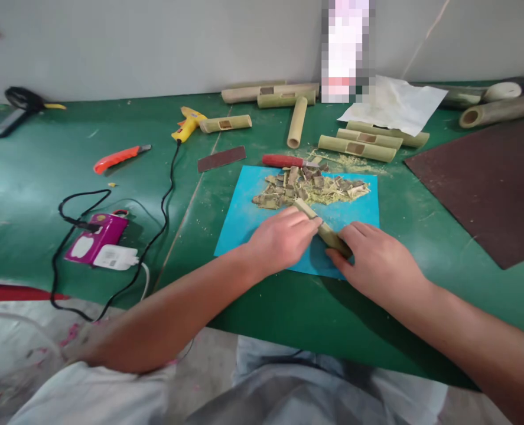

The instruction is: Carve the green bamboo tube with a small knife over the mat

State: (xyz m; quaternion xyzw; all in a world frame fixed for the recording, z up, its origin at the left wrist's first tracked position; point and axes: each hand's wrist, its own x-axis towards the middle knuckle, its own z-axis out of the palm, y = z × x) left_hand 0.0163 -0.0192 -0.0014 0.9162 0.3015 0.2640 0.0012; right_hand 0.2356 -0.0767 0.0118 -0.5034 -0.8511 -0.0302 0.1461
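Observation:
A short bamboo tube (331, 237) is held slantwise over a blue sheet (235, 227), its far end pointing up and left. My left hand (283, 239) is closed on its upper part; a small dark spot shows at those fingertips, and I cannot make out what it is. Around the lower end, my right hand (372, 254) is closed with thumb and fingers. Just beyond the hands lies a pile of bamboo chips and shavings (315, 186) on the sheet. A red-handled knife (283, 160) rests at the pile's far edge, its blade partly among the chips.
Several bamboo tubes, some with cut windows (357, 149), lie at the back. A brown sandpaper strip (221, 159), an orange utility knife (117, 159) and a yellow glue gun (189, 123) lie left, its cord (166, 203) running to a purple power strip (97, 236). A dark brown sheet (487, 189) lies right.

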